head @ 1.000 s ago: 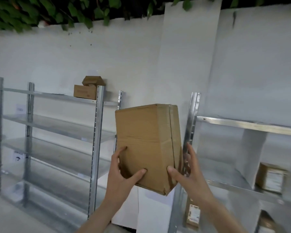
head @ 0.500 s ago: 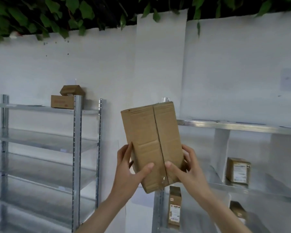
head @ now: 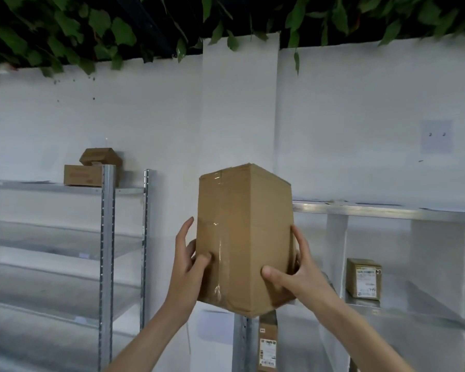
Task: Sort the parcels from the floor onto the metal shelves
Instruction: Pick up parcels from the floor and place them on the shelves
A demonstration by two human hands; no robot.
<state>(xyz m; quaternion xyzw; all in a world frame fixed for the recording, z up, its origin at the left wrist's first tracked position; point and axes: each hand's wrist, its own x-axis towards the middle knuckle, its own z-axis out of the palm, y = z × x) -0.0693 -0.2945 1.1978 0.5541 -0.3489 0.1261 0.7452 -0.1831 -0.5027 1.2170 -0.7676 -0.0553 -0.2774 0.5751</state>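
Note:
A tall brown cardboard parcel [head: 242,232], taped along its seams, is held up at chest height in the middle of the view. My left hand [head: 188,264] grips its lower left side, thumb on the front face. My right hand [head: 293,277] grips its lower right corner, thumb on the front. The parcel stands upright in front of the left post of the right metal shelf unit [head: 381,210], its top above that unit's top shelf edge. A second metal shelf unit [head: 106,237] stands to the left.
Two brown boxes [head: 91,170] sit on the left unit's top shelf. A labelled parcel [head: 364,279] stands on a middle shelf of the right unit, another labelled parcel [head: 267,345] lower down. A white wall is behind and green leaves [head: 91,25] hang overhead.
The parcel has been raised and turned so a corner edge faces me. My view has swung right and tilted up, so the shelves sit lower and further left in frame.

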